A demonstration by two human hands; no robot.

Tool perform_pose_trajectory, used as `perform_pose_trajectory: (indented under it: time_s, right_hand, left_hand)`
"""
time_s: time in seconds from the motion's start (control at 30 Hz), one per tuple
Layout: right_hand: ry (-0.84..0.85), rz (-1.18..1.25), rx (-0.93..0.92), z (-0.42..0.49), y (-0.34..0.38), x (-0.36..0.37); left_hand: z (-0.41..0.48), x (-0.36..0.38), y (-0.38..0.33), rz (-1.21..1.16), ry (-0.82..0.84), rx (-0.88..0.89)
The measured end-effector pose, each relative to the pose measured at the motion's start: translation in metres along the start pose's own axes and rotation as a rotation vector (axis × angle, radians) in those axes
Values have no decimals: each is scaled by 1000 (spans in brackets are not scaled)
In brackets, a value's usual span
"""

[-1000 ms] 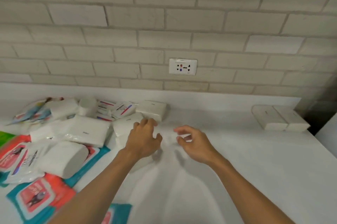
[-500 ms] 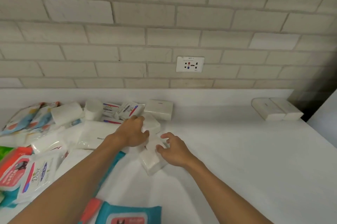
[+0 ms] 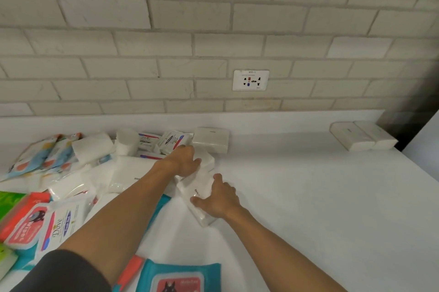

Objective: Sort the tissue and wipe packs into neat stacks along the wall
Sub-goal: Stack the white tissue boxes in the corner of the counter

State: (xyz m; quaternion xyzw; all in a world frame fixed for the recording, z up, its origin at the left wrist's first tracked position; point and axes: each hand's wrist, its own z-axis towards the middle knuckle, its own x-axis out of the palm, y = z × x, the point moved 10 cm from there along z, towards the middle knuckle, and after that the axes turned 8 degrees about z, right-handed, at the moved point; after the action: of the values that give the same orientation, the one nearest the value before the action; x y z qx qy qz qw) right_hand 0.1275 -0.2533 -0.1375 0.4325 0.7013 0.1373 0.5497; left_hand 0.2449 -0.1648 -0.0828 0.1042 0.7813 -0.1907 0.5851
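My right hand (image 3: 219, 199) grips a clear-wrapped white tissue pack (image 3: 196, 190) lying on the white counter (image 3: 308, 208), fingers curled over its right side. My left hand (image 3: 184, 161) lies over the far end of that pack and against a second white pack (image 3: 209, 161) behind it; its fingers look curled there. Another white tissue pack (image 3: 211, 139) leans near the wall. Two white packs (image 3: 363, 135) lie side by side along the wall at far right.
A jumbled heap of packs covers the left: Dove wipes (image 3: 174, 140), a cotton-pad roll (image 3: 127, 142), colourful pouches (image 3: 45, 154), teal and red wipe packs (image 3: 180, 278). A wall socket (image 3: 250, 80) sits above the counter. A dark gap (image 3: 418, 123) ends the counter at the right.
Both hands dropped from hovering onto the white packs; my right hand moved left and took hold of the near pack. The view shifted right and closer.
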Motion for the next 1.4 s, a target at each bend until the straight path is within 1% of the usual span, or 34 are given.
perform_pose_trajectory:
  time_s: [0.2,0.3,0.4,0.57,0.63,0.83,0.97,1.17,1.27,1.33,1.4]
  right_hand:
    - [12,38,78,-7,-21,-12]
    - [-1,35,80,-16,-26,-19]
    - [-30,80,79,-22,-28,-27]
    - [-57,145,70,-30,-39,-45]
    - [-69,192,69,-33,-45,-53]
    - [-119,443,73,-39,-60,-74]
    - [-154,646,69,-38,-73,-72]
    - [-204,879,67,-46,-85,-78]
    - [-248,987,74,-51,-93,-89]
    - [-289,1033,66,-53,-98,-100]
    - [-322,1067,60,-53,-103,-111]
  left_hand:
    - [12,11,12,38,29,-48]
    - [16,14,16,78,64,-50]
    - [23,16,23,120,107,-59]
    - [41,23,38,133,91,-55]
    - [45,25,40,120,83,-63]
    - [32,16,22,118,75,-63]
    - [28,18,8,-4,28,5]
    - [15,11,-4,-139,-44,89]
    - [9,2,-10,-316,-80,122]
    - [3,-8,-19,-463,-126,144]
    - [-4,-14,-32,-597,-132,147]
